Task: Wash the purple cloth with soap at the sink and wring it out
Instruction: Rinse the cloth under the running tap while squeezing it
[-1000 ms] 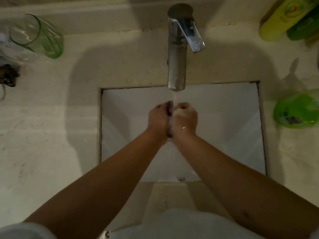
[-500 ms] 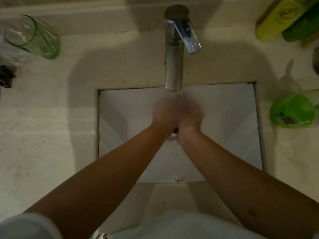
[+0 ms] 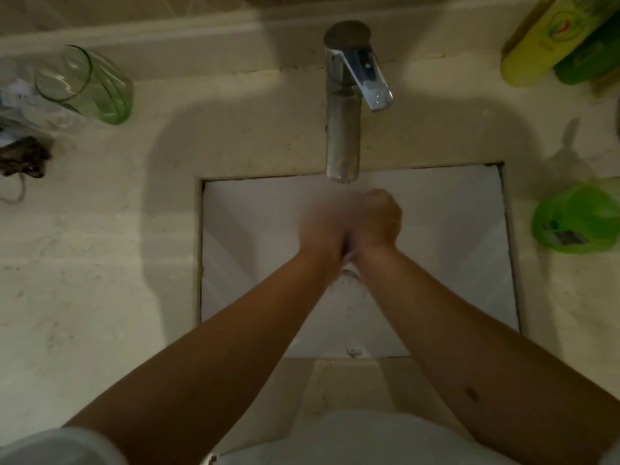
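Observation:
Both my hands are pressed together over the white sink basin [image 3: 255,263], just below the faucet spout [image 3: 342,135]. My right hand [image 3: 380,219] is a tight fist. My left hand [image 3: 320,231] is blurred by motion and pushed against it. The purple cloth [image 3: 346,247] is bunched between the two hands, and only a dark sliver of it shows in the gap. Pale water or suds hang below the wrists.
On the left counter lies a tipped green glass [image 3: 87,85], with a dark tangled object [image 3: 23,157] below it. A green soap bottle [image 3: 577,219] stands right of the basin. A yellow bottle [image 3: 543,41] and a dark green bottle [image 3: 590,58] are at the back right.
My hands have kept rubbing the cloth under the spout, the left one now blurred. The cloth showed between the fists a second ago and is now almost hidden. The view shifted slightly.

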